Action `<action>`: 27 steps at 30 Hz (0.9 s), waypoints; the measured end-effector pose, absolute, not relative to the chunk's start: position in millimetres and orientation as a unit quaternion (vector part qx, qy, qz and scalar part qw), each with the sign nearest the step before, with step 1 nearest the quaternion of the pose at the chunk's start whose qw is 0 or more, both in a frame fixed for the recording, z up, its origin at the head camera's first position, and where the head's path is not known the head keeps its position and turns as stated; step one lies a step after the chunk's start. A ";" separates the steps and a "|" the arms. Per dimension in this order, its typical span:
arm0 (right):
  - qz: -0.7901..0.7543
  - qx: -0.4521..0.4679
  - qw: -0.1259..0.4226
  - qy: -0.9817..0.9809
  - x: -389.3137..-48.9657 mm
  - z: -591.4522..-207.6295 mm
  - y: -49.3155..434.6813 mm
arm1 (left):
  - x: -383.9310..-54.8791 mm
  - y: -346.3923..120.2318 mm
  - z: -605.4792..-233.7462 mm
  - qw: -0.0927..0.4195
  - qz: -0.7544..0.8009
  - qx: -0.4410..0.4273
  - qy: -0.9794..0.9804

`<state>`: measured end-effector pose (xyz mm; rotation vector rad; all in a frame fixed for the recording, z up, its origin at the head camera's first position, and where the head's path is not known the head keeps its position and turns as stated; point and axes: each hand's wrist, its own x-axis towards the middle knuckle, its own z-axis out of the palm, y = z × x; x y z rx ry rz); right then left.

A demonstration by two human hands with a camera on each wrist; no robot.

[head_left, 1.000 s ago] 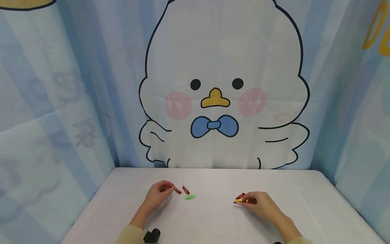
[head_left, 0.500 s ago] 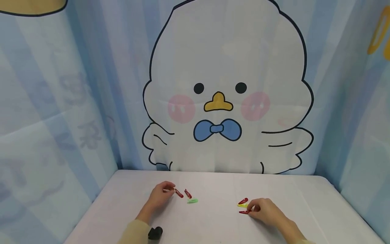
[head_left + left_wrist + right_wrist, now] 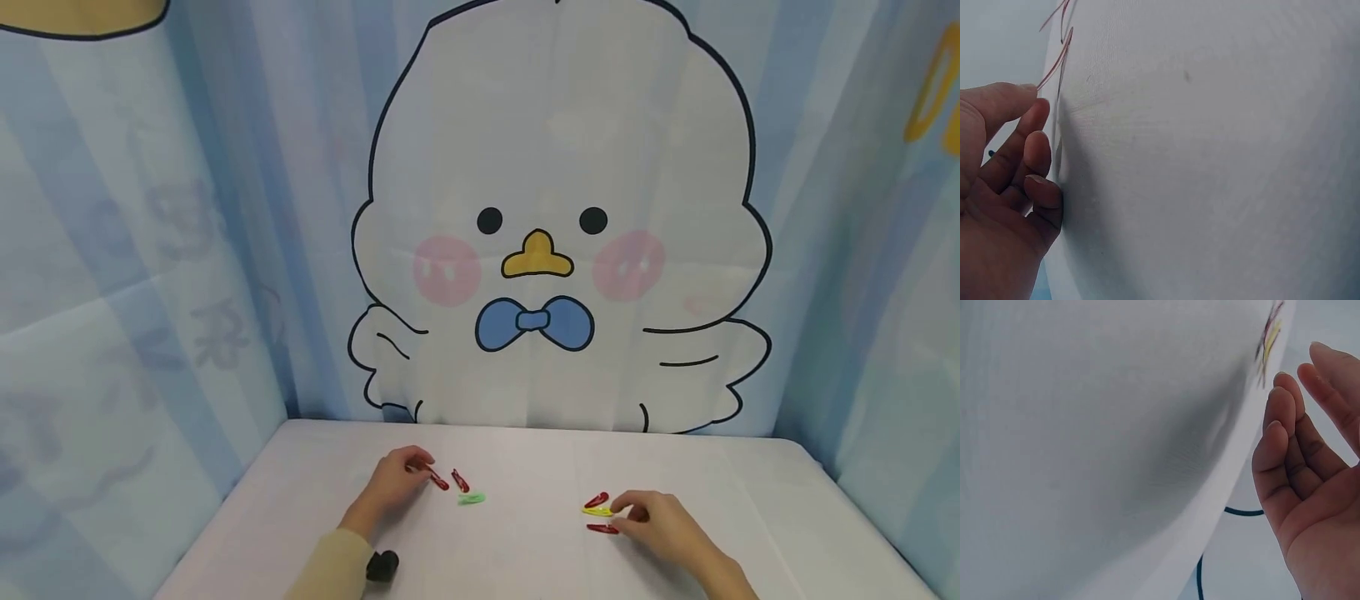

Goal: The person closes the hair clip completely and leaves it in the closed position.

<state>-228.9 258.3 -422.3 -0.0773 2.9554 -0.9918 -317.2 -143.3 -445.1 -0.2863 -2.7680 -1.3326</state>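
Note:
My left hand [image 3: 392, 486] pinches the end of a red snap hair clip [image 3: 439, 480] between thumb and finger at the left of the table; in the left wrist view this clip [image 3: 1055, 67] tilts off the tabletop. Beside it lie a second red hair clip [image 3: 461, 481] and a green hair clip [image 3: 472, 499]. Over to the right, a red hair clip [image 3: 597, 500], a yellow hair clip [image 3: 597, 512] and another red hair clip [image 3: 602, 528] lie in a rough column. Right by them is my right hand [image 3: 663, 525], its thumb and fingers apart and holding nothing in the right wrist view.
The white tabletop [image 3: 525, 550] carries both groups of clips, with a wide gap between them. Behind it hangs a curtain [image 3: 532, 375] printed with a cartoon bird. A black device [image 3: 383, 566] sits at the left sleeve.
My right hand has moved a red clip nearer to me, below the yellow one, and let go of it. The left hand keeps its pinch. The head view has shifted slightly.

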 end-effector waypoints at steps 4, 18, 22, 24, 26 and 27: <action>-0.334 -0.013 0.008 0.942 -226.1 -414.9 257.0 | -317.3 -142.6 -446.2 0.026 -0.423 -0.089 -0.901; -0.367 -0.004 -0.009 0.930 -217.5 -413.6 256.8 | -308.3 -145.2 -444.2 0.023 -0.446 -0.092 -0.890; -0.373 -0.002 -0.007 0.928 -215.8 -414.0 256.5 | -303.5 -144.5 -439.2 0.022 -0.457 -0.108 -0.883; -0.377 -0.008 -0.010 0.926 -214.7 -412.6 256.3 | -301.4 -144.1 -436.5 0.023 -0.464 -0.113 -0.878; -0.382 -0.015 -0.014 0.924 -213.7 -410.8 256.1 | -299.7 -143.6 -434.3 0.023 -0.471 -0.115 -0.875; -0.384 -0.015 -0.014 0.923 -213.2 -410.0 255.8 | -298.9 -143.2 -433.3 0.023 -0.474 -0.116 -0.873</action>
